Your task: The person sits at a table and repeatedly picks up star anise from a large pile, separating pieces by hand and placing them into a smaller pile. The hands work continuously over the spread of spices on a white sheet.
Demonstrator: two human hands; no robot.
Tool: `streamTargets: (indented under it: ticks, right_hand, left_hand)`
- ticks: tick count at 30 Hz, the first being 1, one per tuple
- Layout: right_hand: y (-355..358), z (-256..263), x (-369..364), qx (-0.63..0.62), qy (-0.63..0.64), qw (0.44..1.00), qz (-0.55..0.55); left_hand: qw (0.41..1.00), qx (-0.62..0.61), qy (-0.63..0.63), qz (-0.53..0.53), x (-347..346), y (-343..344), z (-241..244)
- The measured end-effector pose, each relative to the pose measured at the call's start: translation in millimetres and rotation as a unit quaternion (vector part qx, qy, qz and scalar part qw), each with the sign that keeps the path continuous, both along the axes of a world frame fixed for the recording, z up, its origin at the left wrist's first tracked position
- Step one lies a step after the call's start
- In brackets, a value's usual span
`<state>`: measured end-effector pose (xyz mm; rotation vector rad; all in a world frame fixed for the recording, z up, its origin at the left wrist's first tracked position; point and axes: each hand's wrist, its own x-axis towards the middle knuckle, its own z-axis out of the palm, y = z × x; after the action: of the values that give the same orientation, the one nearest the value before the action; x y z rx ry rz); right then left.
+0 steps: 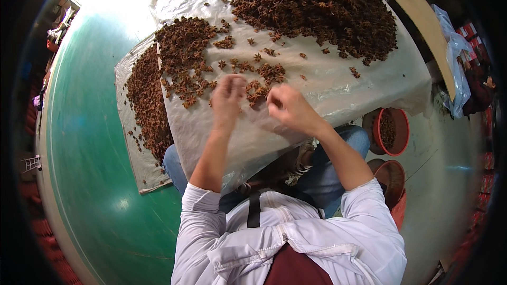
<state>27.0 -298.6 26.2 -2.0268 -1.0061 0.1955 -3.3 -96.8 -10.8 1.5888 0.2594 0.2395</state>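
Before me a table is covered with a translucent plastic sheet (332, 91). My left hand (229, 97) is blurred over the sheet, beside the near edge of a loose heap of star anise (180, 53). My right hand (291, 107), its fingers curled, is just right of a small cluster of star anise (257, 91) that lies between the two hands. Whether either hand holds a piece is hidden by the blur and the curled fingers. Farther off, a large dark pile of star anise (317, 6) spreads across the sheet, with single pods scattered between it and my hands.
On the green floor (95, 99) to the left, another sheet carries more star anise (148, 103). Right of my knee stand a red bucket (408, 132) with brown pieces in it and a second bucket (400, 182). A cardboard panel (429, 19) and blue plastic bag (455, 59) border the table's right.
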Motion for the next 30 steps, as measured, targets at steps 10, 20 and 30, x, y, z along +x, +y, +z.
streamTargets:
  ticks: [10,20,30]
  right_hand:
    - [-12,-39,61,-0.113,-0.117,0.965,-0.204]
    - [-1,-22,37,0.042,-0.069,0.995,-0.061]
    - [-16,-35,50,-0.021,-0.026,0.996,-0.084]
  left_hand:
    - [0.921,0.375,-0.098,-0.033,3,2,-6]
    - [0.969,0.188,0.017,-0.158,4,-29,8]
    - [0.835,0.537,-0.119,0.027,21,13,0]
